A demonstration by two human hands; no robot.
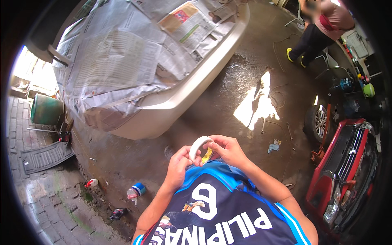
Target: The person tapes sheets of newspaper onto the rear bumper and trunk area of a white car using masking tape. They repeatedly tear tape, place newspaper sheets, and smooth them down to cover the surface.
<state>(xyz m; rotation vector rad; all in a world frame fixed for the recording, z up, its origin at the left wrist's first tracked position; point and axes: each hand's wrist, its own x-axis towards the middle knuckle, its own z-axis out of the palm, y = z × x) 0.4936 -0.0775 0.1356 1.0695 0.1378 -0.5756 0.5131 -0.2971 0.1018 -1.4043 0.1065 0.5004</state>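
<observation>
A roll of white masking tape (197,148) with a yellow inner core is held between my two hands, just in front of my chest. My left hand (179,163) grips its left side, the fingers curled round the rim. On the other side, my right hand (226,148) pinches the roll's upper right edge between thumb and fingers. Whether a strip hangs loose from the roll I cannot tell. Ahead of my hands stands a car's pale bumper (200,87), with newspaper sheets (118,53) taped over the bodywork above it.
A red car front end (330,171) and a wheel (319,122) lie at the right. Another person (322,28) bends over at the far right. At the left are a green drum (47,109), a black mat (47,157) and a blue-capped bottle (136,191) on the wet floor.
</observation>
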